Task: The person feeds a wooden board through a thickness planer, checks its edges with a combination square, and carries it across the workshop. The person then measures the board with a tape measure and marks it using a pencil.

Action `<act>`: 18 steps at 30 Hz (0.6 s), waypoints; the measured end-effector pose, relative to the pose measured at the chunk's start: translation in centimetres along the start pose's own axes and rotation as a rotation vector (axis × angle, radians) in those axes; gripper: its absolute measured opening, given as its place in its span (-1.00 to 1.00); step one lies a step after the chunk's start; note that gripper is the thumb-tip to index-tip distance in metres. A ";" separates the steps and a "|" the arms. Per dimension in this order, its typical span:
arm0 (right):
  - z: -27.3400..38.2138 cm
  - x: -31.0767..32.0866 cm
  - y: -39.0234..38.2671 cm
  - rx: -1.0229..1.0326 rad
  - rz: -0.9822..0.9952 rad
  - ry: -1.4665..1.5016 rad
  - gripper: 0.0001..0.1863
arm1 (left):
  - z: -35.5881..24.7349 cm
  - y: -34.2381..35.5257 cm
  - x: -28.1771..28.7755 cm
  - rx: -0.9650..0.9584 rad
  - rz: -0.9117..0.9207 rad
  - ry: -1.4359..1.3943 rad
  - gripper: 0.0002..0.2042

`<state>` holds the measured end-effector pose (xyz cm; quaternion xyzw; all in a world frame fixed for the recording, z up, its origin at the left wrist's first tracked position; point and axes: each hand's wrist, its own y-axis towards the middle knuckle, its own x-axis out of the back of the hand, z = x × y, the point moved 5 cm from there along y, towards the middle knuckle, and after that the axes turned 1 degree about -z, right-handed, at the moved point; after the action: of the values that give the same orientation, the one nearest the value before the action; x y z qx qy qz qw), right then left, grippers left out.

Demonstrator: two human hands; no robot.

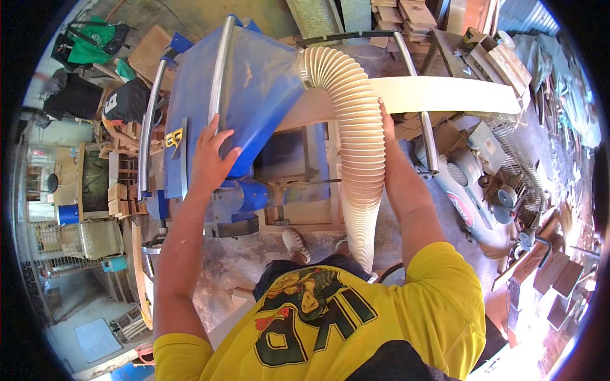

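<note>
A blue planer-like machine [210,82] with a sloping sheet-metal hood stands before me, metal rails running across it. My left hand [213,155] is open at the hood's near edge, thumb and fingers spread, fingertips by the middle rail [222,70]. From the hood's right end a ribbed cream hose [356,120] arches over and drops toward the floor. A long pale wooden board [445,95] sticks out to the right behind the hose. At its near edge my right hand [387,122] grips the board, partly hidden by the hose.
A yellow-handled tool or bracket [173,141] is on the machine's left side. On the right are a grey power machine [467,190], a wire basket [518,159] and wood offcuts [553,273]. Stacked boards [416,14] stand behind. Another person [124,105] is at far left.
</note>
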<state>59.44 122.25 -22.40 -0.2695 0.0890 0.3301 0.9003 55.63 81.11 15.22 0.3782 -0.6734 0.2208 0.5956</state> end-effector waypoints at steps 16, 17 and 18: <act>8.5 -1.9 -8.9 -0.149 -0.115 -0.012 -0.45 | -25.1 -7.7 15.3 -0.628 -0.445 -1.392 -0.59; 8.0 -1.3 -7.7 -0.128 -0.104 -0.005 -0.39 | -25.7 -8.3 15.7 -0.559 -0.305 -1.524 -0.63; 7.3 -0.2 -7.0 -0.162 -0.062 -0.051 -0.37 | -25.7 -7.9 15.8 -0.558 -0.314 -1.520 -0.63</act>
<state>63.64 121.70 -13.22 -0.3354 0.0307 0.3151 0.8873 77.99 91.60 34.33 0.3526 -0.8621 -0.3566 0.0736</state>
